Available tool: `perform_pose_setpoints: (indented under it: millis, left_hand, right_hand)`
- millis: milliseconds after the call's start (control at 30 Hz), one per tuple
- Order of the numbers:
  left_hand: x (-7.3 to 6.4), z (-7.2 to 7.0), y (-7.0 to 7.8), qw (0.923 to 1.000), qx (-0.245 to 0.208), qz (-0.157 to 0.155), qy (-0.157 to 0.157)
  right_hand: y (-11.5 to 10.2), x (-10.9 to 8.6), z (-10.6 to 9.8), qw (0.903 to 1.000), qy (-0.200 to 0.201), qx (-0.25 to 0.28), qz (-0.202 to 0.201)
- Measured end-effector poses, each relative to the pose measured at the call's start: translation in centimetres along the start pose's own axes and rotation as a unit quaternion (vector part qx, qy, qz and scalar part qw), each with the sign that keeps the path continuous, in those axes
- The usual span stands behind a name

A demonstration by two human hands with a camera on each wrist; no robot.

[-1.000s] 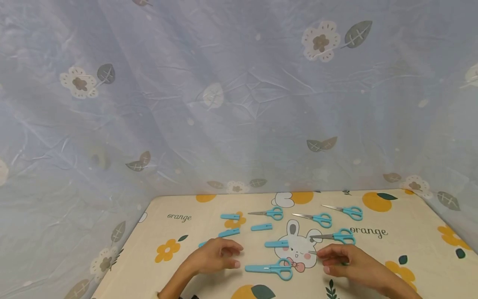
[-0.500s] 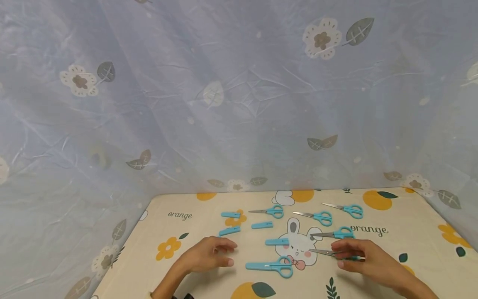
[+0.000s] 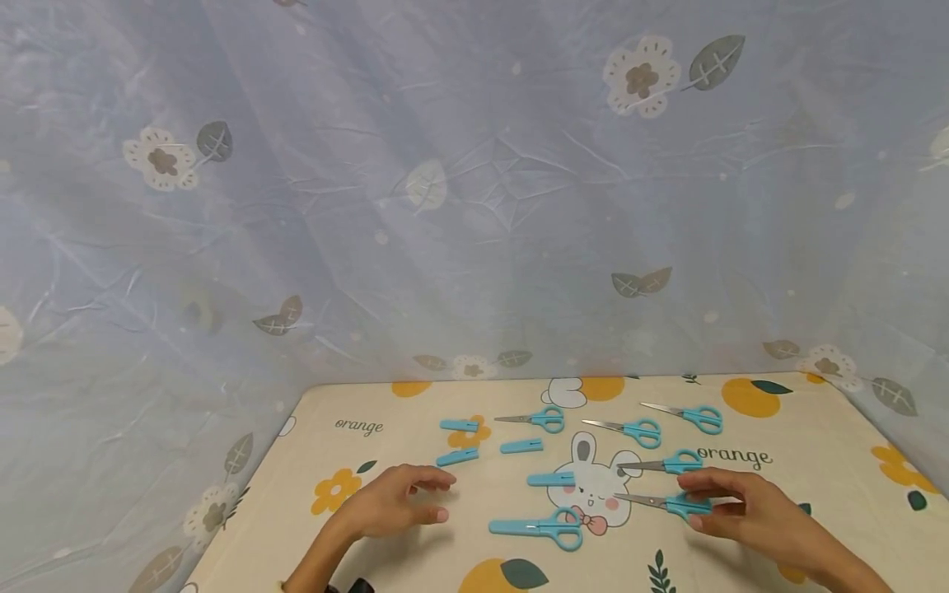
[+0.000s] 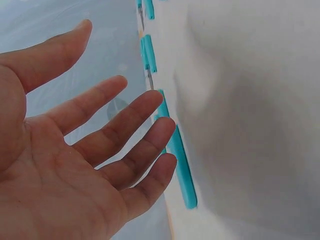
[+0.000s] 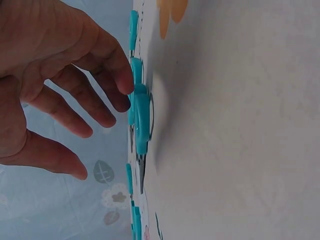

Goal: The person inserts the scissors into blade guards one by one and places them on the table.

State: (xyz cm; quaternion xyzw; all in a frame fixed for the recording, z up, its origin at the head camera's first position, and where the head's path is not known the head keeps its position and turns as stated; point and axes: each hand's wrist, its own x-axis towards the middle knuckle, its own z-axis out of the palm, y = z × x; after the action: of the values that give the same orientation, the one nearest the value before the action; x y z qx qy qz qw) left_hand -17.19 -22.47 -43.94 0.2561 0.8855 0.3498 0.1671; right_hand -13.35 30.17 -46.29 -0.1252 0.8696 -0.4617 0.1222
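Observation:
My right hand [image 3: 756,515], fingers loosely bent and apart, hovers at the blue handles of the nearest bare scissors [image 3: 656,501]; whether a fingertip touches them I cannot tell. In the right wrist view, nothing is between the thumb and the fingers [image 5: 107,75]. My left hand [image 3: 393,502] hangs over the cloth at left with fingers spread, holding nothing. Between the hands lies a pair of scissors with its blades in a blue sheath [image 3: 519,527]. Beyond it are several loose blue sheaths, among them one on the rabbit print [image 3: 551,479] and another farther left [image 3: 457,457].
More bare scissors lie behind, with blades pointing left: one pair above the right hand [image 3: 660,464], others at the back [image 3: 641,431], back right [image 3: 700,418] and back left [image 3: 547,420]. A patterned cloth [image 3: 593,568] covers the table; a grey-blue curtain [image 3: 474,247] hangs behind.
My right hand has moved right, uncovering the blades and part of the handles of the nearest bare scissors. My left hand has drawn left, away from the sheathed scissors.

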Motion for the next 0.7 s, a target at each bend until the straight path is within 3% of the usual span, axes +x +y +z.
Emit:
perform_pose_setpoints:
  millis: [267,433,700]
  left_hand:
    - [-0.8,-1.4,-0.5,0.9996,-0.004,0.005,0.028]
    - [-1.1,-1.9,-0.9,0.9995,0.001,0.008,0.03]
    - [-1.0,-2.0,-2.1,0.9992,-0.011,-0.02,0.033]
  right_hand:
    - [0.5,0.0,-0.4,0.9985,0.019,-0.049,0.015]
    - [0.6,0.0,-0.5,0.9973,0.022,-0.067,0.02]
    - [1.5,0.3,-0.9,0.9981,0.002,-0.06,0.012]
